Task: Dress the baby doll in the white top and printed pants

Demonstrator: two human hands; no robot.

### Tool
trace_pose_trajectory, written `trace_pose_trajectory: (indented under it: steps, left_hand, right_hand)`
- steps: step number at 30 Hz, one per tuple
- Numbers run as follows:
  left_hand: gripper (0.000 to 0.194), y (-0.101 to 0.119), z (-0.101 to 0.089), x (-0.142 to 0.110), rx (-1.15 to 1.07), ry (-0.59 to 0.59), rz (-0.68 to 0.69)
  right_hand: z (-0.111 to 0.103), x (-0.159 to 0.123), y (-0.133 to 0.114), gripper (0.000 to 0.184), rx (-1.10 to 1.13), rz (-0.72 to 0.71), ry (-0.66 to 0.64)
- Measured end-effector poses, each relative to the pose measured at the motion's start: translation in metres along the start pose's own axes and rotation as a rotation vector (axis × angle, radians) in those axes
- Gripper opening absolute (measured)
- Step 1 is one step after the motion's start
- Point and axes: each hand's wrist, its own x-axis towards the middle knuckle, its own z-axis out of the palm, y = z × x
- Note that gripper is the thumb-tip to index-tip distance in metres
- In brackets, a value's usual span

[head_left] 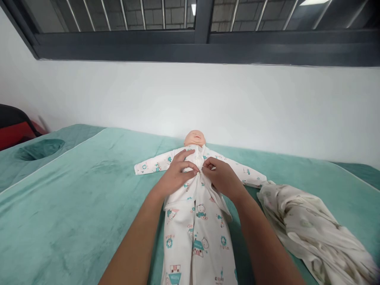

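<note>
A baby doll (195,137) lies on its back, its head toward the wall and its sleeves spread wide. It wears a white printed baby top (160,161) and matching trousers (199,233). Over the chest, my left hand (181,171) pinches the top's front edge between thumb and finger, other fingers resting on the cloth. Opposite it, my right hand (221,174) is closed in a pinch on the other front edge. The fingertips almost meet at the middle; any fastener between them is too small to make out. Below my hands the front edges hang apart.
A crumpled pale cloth (314,229) lies at the right, against the doll's sleeve end. The green bed cover (74,206) has a round hole (40,149) at the far left. Behind stand a white wall (133,95) and a barred window; a red and black object (14,126) sits left.
</note>
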Motion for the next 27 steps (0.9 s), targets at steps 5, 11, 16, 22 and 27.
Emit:
trace_pose_trajectory:
  steps: [5, 11, 16, 22, 27]
  left_hand:
    - [0.01, 0.002, 0.005, 0.0, -0.009, 0.057, -0.02]
    - [0.034, 0.005, 0.02, 0.003, 0.158, 0.251, -0.045]
    - [0.036, 0.015, 0.022, 0.001, 0.284, 0.235, -0.084]
    - [0.017, 0.011, 0.006, -0.002, 0.123, 0.213, -0.082]
    - [0.02, 0.006, -0.003, -0.001, 0.005, 0.272, -0.125]
  right_hand:
    - [0.0, 0.002, 0.003, 0.014, 0.256, 0.116, -0.053]
    - [-0.004, 0.001, 0.008, 0.022, 0.614, 0.086, -0.045]
    - [-0.009, 0.0, 0.009, 0.028, 0.814, 0.103, -0.131]
    - [-0.019, -0.001, 0.013, 0.04, 0.83, 0.141, -0.126]
    - [-0.021, 0.003, 0.019, 0.043, 0.755, 0.229, 0.026]
